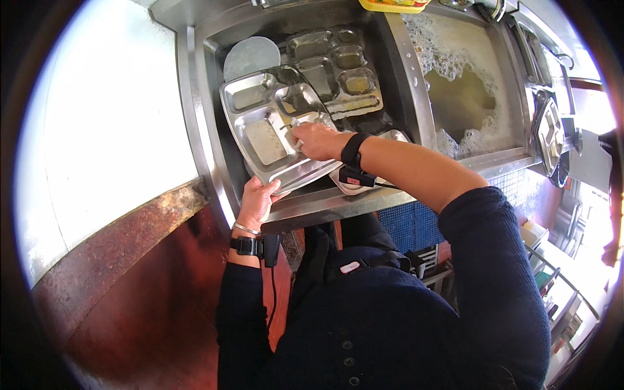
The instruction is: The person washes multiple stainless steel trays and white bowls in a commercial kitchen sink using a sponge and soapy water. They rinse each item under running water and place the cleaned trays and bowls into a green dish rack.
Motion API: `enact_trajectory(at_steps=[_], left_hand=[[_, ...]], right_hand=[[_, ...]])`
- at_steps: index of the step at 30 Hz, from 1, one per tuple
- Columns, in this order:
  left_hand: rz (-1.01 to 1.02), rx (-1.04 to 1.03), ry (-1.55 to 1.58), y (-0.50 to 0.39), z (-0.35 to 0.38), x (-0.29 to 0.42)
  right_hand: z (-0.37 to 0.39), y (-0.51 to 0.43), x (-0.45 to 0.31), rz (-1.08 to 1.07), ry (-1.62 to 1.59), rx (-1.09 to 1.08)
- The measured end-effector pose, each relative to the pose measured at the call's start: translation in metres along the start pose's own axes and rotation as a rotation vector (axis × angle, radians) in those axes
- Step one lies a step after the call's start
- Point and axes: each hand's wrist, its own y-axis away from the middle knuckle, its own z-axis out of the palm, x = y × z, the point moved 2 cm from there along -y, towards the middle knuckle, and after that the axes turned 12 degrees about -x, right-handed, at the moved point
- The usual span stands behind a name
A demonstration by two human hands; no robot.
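Note:
My left hand (258, 201) grips the near left corner of a stainless steel compartment tray (265, 141), thumb on top of the rim. The tray is held tilted over the left sink basin. My right hand (319, 140) is bunched against the tray's right compartments, with a small pale scrubber or cloth (295, 123) partly showing at its fingers. Most of that piece is hidden by the hand. Beyond the tray, another compartment tray (319, 78) lies in the basin, apparently wet. Part of a further tray (358, 187) shows beneath my right wrist.
A round whitish lid or disc (252, 57) leans at the basin's far left. Right of the steel divider (414, 78), a second basin holds cloudy, foamy water (458, 102). More metal trays (550, 134) stand at the right edge. A yellow container (394, 6) sits at the back.

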Motion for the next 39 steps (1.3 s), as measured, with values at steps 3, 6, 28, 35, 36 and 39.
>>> enact_trajectory(at_steps=[3,6,28,35,36,39], left_hand=[[0.017,0.015,-0.034,0.003,0.004,0.003],[0.012,0.02,0.014,0.004,0.014,0.005],[0.095,0.01,0.006,0.014,0.012,0.004],[-0.017,0.022,0.067,-0.025,0.001,-0.013],[-0.069,0.052,0.029,-0.032,-0.005,-0.015],[-0.152,0.133,0.066,-0.05,-0.02,-0.019]], right_hand=[[0.004,-0.008,-0.029,-0.238,-0.009,0.066],[0.016,-0.027,-0.06,-0.366,0.199,0.061],[-0.057,-0.136,0.033,-0.021,0.165,0.124],[-0.039,-0.088,0.061,0.281,0.123,-0.153],[-0.037,-0.081,0.064,0.246,0.069,-0.11],[-0.042,-0.063,0.08,0.26,0.005,-0.13]])
